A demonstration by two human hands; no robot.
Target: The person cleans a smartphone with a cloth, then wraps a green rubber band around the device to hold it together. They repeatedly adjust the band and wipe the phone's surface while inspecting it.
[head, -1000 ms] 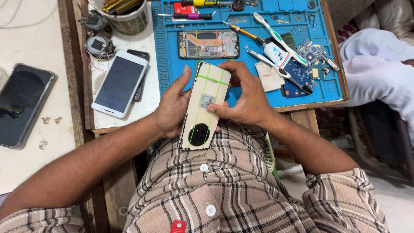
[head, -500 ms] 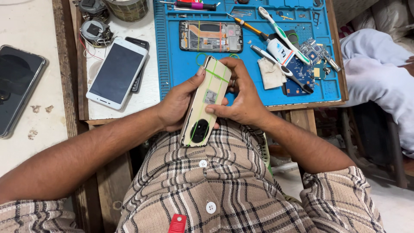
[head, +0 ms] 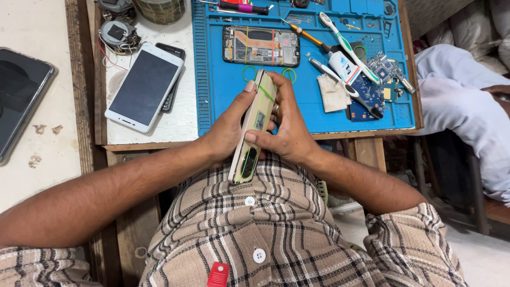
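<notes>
Both hands on a pale gold phone, held on edge over the lap, just near of the surface edge, its far end above the blue work mat. Left hand cups the left side w/ fingertips up at the far end; right hand wraps the right side, thumb pressed on the back cover near the middle. Both closed on the phone, firm grip. Green rubber bands cross the body near the far end, dark camera ring shows at the near end.

Step in hand, as I read it: squeezing the back cover onto the body, bands acting as clamps. Next prob. needs even thumb pressure along the seam w/o letting the bands slip; can't tell if the seam is fully shut.

On the mat: an opened phone frame far of the hands, loose green bands by it, white toothbrush, circuit boards at right. White phone lies face up left of the mat; dark phone further left.
</notes>
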